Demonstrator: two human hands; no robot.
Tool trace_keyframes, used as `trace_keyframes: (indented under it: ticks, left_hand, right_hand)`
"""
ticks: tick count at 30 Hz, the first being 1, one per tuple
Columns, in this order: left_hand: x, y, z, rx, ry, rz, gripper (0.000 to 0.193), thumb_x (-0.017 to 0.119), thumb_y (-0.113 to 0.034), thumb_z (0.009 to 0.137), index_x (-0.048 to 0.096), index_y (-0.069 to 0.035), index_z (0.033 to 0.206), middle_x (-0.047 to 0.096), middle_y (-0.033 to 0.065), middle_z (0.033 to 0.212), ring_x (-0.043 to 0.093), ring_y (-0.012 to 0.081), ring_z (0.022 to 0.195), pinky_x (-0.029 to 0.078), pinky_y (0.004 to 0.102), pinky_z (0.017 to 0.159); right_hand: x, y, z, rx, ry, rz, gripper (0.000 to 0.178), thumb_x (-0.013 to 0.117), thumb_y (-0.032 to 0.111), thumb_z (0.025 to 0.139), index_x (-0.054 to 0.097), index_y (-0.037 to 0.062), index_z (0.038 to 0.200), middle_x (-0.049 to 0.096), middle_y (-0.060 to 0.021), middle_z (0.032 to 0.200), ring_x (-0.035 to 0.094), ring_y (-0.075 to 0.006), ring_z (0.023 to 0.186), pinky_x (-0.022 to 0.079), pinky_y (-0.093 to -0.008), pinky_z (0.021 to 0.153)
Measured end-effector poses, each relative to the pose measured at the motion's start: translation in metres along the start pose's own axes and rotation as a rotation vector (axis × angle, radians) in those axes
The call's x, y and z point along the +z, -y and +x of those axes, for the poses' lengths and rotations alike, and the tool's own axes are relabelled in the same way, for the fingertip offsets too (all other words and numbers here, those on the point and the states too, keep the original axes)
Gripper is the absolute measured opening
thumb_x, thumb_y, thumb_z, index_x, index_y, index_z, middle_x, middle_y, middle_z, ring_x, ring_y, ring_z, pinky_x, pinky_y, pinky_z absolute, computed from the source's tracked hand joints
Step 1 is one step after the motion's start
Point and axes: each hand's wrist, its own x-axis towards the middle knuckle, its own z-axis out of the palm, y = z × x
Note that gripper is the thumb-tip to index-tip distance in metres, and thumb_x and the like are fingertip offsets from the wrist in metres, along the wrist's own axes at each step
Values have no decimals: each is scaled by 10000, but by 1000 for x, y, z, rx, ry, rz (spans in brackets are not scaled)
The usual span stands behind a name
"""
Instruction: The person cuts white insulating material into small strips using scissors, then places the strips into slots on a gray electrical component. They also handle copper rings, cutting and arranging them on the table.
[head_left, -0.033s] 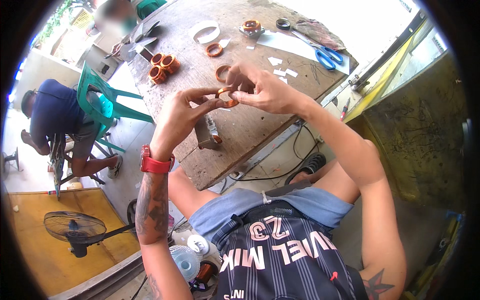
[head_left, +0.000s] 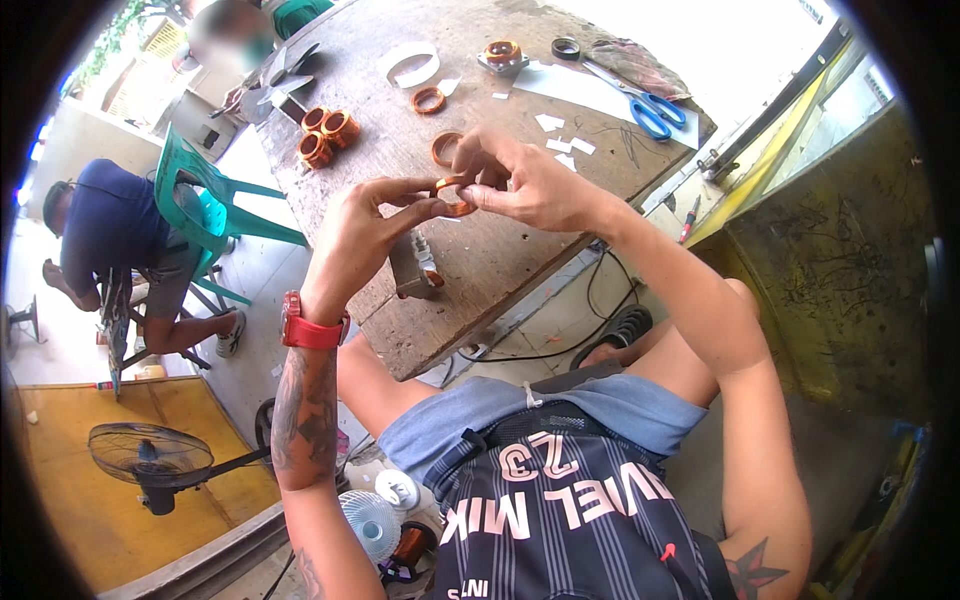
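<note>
Between my two hands, above the near part of the wooden table, is a small copper wire coil [head_left: 458, 209]. My left hand [head_left: 375, 222] pinches its left side between thumb and fingers, a red watch on the wrist. Thumb and fingertips of my right hand [head_left: 520, 180] close on the coil's right side; its fingers partly hide it. Just beyond my fingers another copper coil ring [head_left: 442, 147] lies on the table, and a further coil ring [head_left: 428, 100] rests behind that. Below my left hand stands a metal stator core [head_left: 412, 268] with copper winding at its end.
Bundled copper coils [head_left: 327, 133] sit at the table's left. Blue-handled scissors [head_left: 652, 112], white paper pieces [head_left: 560, 146], a tape roll [head_left: 566, 47] and a wound stator [head_left: 502, 57] lie to the far right. A person [head_left: 120, 220] sits by a green chair [head_left: 190, 190] at left.
Almost nothing differs. Both hands stay on the coil, with only a slight shift of my right hand and arm.
</note>
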Motion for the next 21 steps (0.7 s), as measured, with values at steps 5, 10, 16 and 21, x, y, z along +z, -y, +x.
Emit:
trace_keyframes:
  ticks: [5, 10, 16, 21]
  left_hand:
    - [9, -4, -13, 6, -28, 14, 318, 758, -232, 954, 786, -66, 1224, 804, 130, 959, 723, 145, 814, 562, 316, 751]
    - [17, -12, -26, 214, -152, 348, 241, 725, -190, 957, 808, -72, 1149, 794, 130, 947, 741, 261, 921, 502, 392, 1033]
    - [25, -17, -30, 259, -245, 499, 196, 728, -193, 943, 823, -136, 1105, 806, 83, 1007, 737, 234, 1020, 375, 507, 1202]
    - [26, -20, -27, 247, -238, 554, 192, 723, -183, 939, 818, -145, 1101, 806, 83, 1017, 738, 239, 1040, 356, 507, 1213]
  right_hand:
    - [17, 7, -21, 45, -7, 98, 302, 666, 154, 1022, 548, 53, 1281, 691, -82, 1134, 688, -153, 972, 553, -336, 885]
    - [4, -8, -20, 31, -220, -6, 376, 670, 271, 1034, 619, 52, 1335, 721, -115, 1201, 703, -181, 989, 572, -350, 888]
    - [-35, -44, 24, -65, -105, -516, 389, 671, 214, 964, 664, 62, 1322, 720, -189, 1245, 681, -329, 1193, 522, -468, 1068]
    - [-13, -40, 62, -286, 224, -856, 623, 778, 300, 902, 564, 173, 1473, 595, -165, 1457, 585, -365, 1325, 466, -469, 1137]
